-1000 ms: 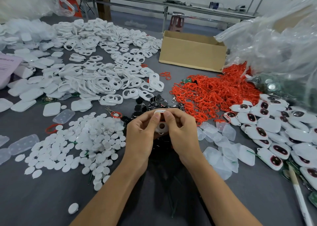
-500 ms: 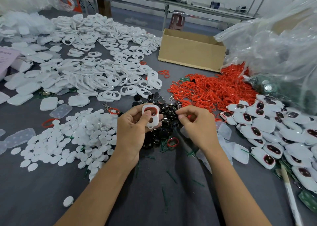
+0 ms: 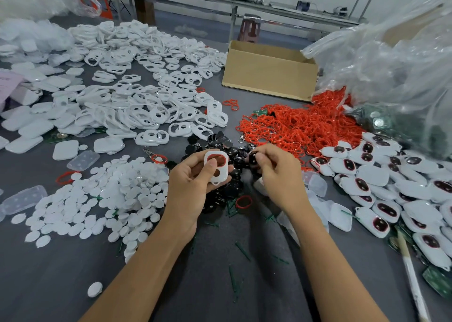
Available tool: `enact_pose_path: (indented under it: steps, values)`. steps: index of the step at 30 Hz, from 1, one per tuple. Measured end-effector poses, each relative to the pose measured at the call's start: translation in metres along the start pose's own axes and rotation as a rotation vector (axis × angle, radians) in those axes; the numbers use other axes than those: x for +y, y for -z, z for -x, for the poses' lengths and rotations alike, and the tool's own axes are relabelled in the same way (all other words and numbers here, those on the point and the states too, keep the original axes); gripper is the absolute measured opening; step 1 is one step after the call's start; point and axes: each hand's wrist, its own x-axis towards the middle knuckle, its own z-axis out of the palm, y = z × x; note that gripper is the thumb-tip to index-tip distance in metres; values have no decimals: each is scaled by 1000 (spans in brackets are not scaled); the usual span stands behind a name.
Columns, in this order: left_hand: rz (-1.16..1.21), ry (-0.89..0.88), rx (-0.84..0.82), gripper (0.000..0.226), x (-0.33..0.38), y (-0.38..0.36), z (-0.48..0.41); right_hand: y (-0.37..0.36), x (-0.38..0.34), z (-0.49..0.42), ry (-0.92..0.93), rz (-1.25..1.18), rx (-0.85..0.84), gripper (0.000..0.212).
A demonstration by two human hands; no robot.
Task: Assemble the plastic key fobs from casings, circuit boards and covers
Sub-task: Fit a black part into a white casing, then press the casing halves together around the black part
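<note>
My left hand [image 3: 190, 182] holds a white two-hole casing [image 3: 217, 166] upright, thumb across its front; a red ring shows in its upper hole. To its right, my right hand [image 3: 276, 172] pinches a small black button [image 3: 252, 159] just above the pile of black buttons [image 3: 220, 140]. A heap of red rings [image 3: 298, 126] lies behind my right hand. Empty white casings [image 3: 137, 108] spread across the left of the table. Part-built fobs with dark buttons [image 3: 381, 182] are stacked at the right.
White round discs [image 3: 97, 199] cover the near left. Clear covers [image 3: 318, 184] lie by my right wrist. A cardboard box [image 3: 269, 77] stands at the back, plastic bags [image 3: 391, 64] to its right. A white stick [image 3: 413, 280] and green boards [image 3: 437, 280] sit at the near right.
My hands have parted. The left keeps the casing and has turned its front toward me; the right has gone to the black pile and come up pinching a black button.
</note>
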Motion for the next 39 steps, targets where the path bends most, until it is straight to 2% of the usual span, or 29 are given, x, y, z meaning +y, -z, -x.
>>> enact_pose_path:
  steps: [2,4,8,12,18,22,26,28,30,34,39]
  values:
    - [-13,8,-7,19,0,0,0,1,-7,-1,-95,-311,-68,33]
    - [-18,16,-13,19,0,0,0,3,-11,0,-98,-430,-149,39]
    - [-14,32,-42,20,-1,1,0,2,-11,1,-110,-478,-192,42]
    - [9,87,-96,22,0,1,-1,2,-13,0,-160,-585,-165,23]
    - [-15,74,-107,17,0,1,1,1,-14,2,-160,-698,-226,13]
    - [-49,45,-73,18,0,0,2,-4,-13,4,-150,-750,-269,19]
    - [-78,-10,-27,18,2,0,1,-3,-11,4,-168,-833,-364,16]
    - [-104,-30,6,17,2,1,2,-5,-10,4,-180,-846,-389,24]
    - [-111,-29,33,15,1,1,2,-8,-11,3,-194,-818,-354,31]
    - [-93,5,10,15,1,2,2,-13,-13,4,-190,-789,-302,24]
    - [-34,55,-45,18,1,2,3,-13,-13,4,-221,-821,-287,28]
